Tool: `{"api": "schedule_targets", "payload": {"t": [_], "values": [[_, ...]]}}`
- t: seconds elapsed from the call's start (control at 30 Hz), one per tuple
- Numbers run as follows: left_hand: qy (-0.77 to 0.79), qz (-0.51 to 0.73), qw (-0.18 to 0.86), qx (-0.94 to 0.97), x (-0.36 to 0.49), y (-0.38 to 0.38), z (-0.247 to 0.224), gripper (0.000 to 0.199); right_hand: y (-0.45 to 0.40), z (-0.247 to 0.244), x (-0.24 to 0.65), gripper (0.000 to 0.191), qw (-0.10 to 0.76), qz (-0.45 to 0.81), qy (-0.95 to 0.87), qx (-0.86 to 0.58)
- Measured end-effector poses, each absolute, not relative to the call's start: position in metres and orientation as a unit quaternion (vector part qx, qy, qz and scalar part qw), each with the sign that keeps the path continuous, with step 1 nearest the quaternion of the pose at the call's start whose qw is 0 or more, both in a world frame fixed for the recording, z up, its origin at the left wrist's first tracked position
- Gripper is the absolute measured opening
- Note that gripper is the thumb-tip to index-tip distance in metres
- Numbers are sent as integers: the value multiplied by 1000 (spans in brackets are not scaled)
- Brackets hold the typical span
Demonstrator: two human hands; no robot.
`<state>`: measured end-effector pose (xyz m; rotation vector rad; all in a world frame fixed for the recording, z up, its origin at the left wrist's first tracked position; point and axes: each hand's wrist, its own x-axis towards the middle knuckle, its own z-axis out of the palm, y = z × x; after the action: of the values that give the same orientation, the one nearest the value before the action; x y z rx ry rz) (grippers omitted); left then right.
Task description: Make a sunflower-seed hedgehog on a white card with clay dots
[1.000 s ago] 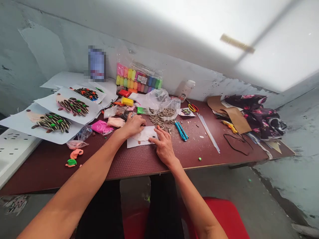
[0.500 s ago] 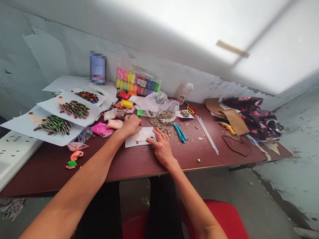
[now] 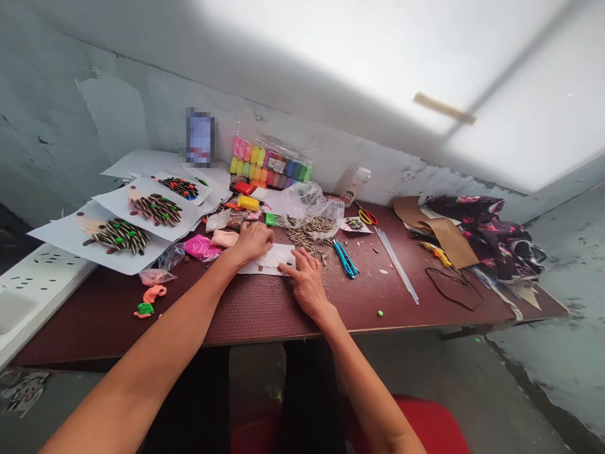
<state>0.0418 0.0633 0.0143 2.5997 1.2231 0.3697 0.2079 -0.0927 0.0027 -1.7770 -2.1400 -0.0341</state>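
A small white card (image 3: 250, 269) lies near the middle of the table, bearing a flat pale clay shape (image 3: 275, 257) with small dark spots at its edge. My left hand (image 3: 255, 241) is over the card's far left corner, fingers curled downward; whatever they hold is hidden beneath them. On the card's right end rests my right hand (image 3: 308, 280), its fingers spread flat beside the clay. Just past the card lies a heap of striped sunflower seeds (image 3: 307, 232), partly on a clear plastic bag (image 3: 302, 198). A piece of peach clay (image 3: 224, 238) sits left of my left hand.
Cards with seed hedgehogs (image 3: 118, 234) are stacked at left, beside a white slotted panel (image 3: 42, 284). Coloured clay packs (image 3: 269, 165) stand against the wall near a white bottle (image 3: 357, 184). Right lie a blue cutter (image 3: 346, 258), scissors (image 3: 366, 216), glue sticks (image 3: 397, 268) and a glue gun (image 3: 437, 253).
The view has shifted slightly, so the table's things appear a little further right and lower. Both hands stay at the card, with little visible movement.
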Motion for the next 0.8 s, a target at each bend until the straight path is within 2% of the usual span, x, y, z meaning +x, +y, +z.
{"api": "schedule_targets", "payload": {"t": [0.17,0.33,0.47,0.8], "values": [[424,113,122,890,43,64,16,23,-93,7,212,52,207,-34,-737,-642],[420,124,116,891,42,66,13,21,-63,23,205,47,137,-19,-757,-639],[421,124,121,890,41,66,13,22,-52,21,199,41,113,-13,-764,-635],[424,124,118,889,41,65,13,21,-65,6,199,38,154,-29,-773,-614]]}}
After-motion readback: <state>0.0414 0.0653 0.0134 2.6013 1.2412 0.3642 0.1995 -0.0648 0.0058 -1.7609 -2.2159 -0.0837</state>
